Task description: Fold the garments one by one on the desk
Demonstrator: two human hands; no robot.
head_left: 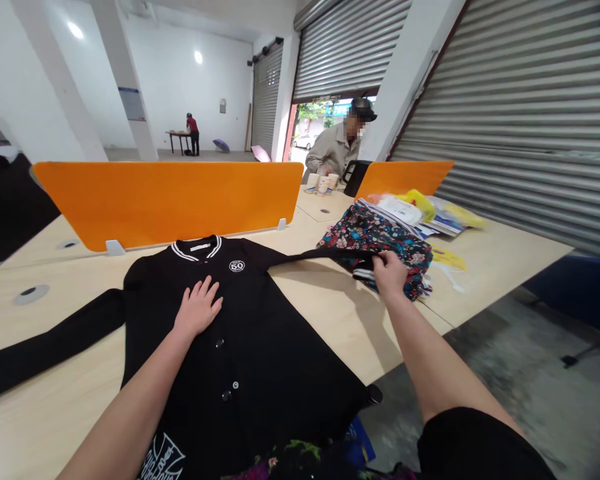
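Note:
A black jacket (280,347) with a white-striped collar, snap buttons and a round white "50" badge lies spread, front up, on the light wooden table. My left hand (199,308) rests flat on its chest with the fingers spread. My right hand (391,272) is closed around the end of one sleeve, near its striped cuff, and holds that sleeve stretched out to the right. Under and behind that hand is a folded floral cloth (353,230). The jacket's other sleeve reaches to the left edge of the view.
An orange divider (180,200) stands behind the jacket, a second orange panel (405,177) farther right. Plastic packets (420,207) lie beyond the floral cloth. Paper cups (323,184) stand near a person in a cap (333,150) across the table. Another person (193,133) is far back.

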